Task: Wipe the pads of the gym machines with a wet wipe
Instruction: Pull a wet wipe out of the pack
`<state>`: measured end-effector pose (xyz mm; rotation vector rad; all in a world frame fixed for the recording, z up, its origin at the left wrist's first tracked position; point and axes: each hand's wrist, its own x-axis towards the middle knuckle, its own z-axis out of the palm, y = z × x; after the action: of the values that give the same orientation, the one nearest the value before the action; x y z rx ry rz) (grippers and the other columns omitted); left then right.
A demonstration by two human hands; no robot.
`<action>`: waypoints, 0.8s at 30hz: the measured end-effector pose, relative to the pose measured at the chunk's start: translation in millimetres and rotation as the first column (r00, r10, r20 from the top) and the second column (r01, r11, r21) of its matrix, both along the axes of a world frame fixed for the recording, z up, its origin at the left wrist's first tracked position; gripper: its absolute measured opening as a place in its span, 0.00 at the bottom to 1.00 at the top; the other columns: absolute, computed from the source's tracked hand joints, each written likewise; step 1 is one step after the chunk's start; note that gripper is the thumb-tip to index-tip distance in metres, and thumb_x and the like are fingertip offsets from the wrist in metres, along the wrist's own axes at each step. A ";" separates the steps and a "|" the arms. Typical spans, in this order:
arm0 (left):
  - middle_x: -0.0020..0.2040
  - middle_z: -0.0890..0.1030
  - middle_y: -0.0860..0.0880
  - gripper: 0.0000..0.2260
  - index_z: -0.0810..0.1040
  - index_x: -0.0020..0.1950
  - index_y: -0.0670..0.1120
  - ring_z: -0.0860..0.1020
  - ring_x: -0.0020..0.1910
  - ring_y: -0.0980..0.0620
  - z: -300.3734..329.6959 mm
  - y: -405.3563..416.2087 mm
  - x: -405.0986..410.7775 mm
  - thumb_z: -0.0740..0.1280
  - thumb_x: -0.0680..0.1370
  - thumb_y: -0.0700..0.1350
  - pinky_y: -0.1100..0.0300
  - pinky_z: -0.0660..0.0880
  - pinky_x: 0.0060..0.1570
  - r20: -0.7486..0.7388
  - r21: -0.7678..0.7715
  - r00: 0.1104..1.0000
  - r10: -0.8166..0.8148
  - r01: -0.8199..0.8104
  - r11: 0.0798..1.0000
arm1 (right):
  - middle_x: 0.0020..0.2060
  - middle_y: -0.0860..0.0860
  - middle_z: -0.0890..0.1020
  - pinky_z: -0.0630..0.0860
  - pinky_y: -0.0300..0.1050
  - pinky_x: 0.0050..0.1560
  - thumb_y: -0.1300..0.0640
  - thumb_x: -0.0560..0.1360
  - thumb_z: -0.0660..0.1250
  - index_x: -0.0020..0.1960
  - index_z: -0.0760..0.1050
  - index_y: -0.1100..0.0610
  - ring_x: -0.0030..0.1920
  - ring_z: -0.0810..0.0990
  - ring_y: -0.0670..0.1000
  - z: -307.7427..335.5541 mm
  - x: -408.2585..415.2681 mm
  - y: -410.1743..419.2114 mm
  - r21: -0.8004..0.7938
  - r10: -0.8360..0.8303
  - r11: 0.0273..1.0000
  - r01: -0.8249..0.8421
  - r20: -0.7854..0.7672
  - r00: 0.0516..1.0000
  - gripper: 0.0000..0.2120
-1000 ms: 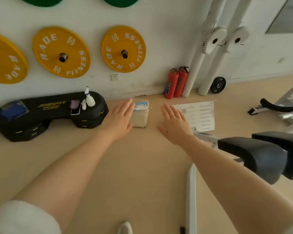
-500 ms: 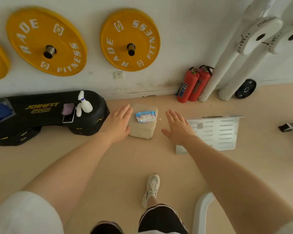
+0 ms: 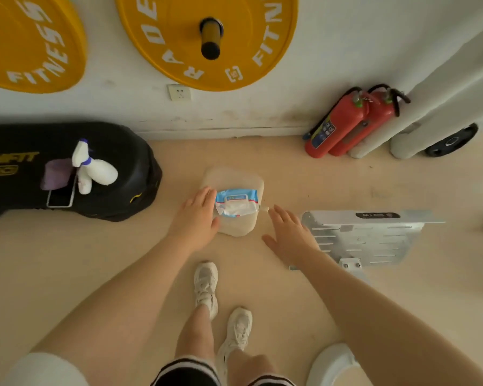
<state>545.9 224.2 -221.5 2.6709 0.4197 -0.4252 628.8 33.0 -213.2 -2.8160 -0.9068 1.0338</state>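
Note:
A blue and white pack of wet wipes [image 3: 236, 203] lies on a beige block [image 3: 232, 227] on the floor near the wall. My left hand [image 3: 196, 215] is spread flat, its fingertips at the pack's left edge, and it holds nothing. My right hand [image 3: 287, 232] hovers open just right of the block, fingers apart, empty. No machine pad is in view.
A black step platform [image 3: 117, 174] at left carries a white spray bottle [image 3: 95, 169], a purple cloth and a phone. A metal plate [image 3: 365, 235] lies on the floor at right. Two red fire extinguishers [image 3: 346, 126] lean at the wall. Yellow weight plates [image 3: 207, 40] hang above.
I have stepped closer to the wall and the view has tilted down. The black machine pads have left view. Both hands have come nearer to the wipes pack.

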 end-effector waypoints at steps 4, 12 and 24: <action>0.76 0.55 0.44 0.27 0.53 0.75 0.40 0.57 0.73 0.47 -68.3 19.5 50.0 0.58 0.79 0.46 0.56 0.56 0.67 -0.038 -0.056 0.999 -0.018 0.016 0.998 | 0.76 0.49 0.50 0.54 0.47 0.71 0.49 0.80 0.56 0.75 0.49 0.56 0.75 0.48 0.50 -63.8 49.9 29.7 -0.022 -0.050 0.999 0.049 -0.063 0.997 0.29; 0.72 0.64 0.40 0.26 0.61 0.72 0.36 0.63 0.71 0.43 -227.5 29.3 109.5 0.64 0.76 0.41 0.53 0.60 0.68 -0.070 -0.177 0.997 0.033 -0.045 0.983 | 0.76 0.47 0.50 0.56 0.48 0.71 0.50 0.80 0.55 0.75 0.51 0.54 0.75 0.50 0.50 -223.5 104.3 65.4 -0.062 -0.093 0.995 0.082 -0.206 0.974 0.27; 0.56 0.78 0.37 0.28 0.72 0.61 0.34 0.79 0.49 0.36 -401.7 21.9 112.1 0.74 0.64 0.42 0.47 0.76 0.48 0.098 -0.177 0.992 0.077 -0.059 0.982 | 0.68 0.52 0.71 0.65 0.49 0.64 0.59 0.75 0.65 0.67 0.70 0.57 0.66 0.70 0.57 -375.9 143.1 71.3 0.131 0.169 0.977 -0.168 0.001 0.986 0.20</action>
<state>658.1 246.1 -623.2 2.4888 0.4212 -0.2856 771.9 104.3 -589.2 -2.6623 -1.1835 0.9638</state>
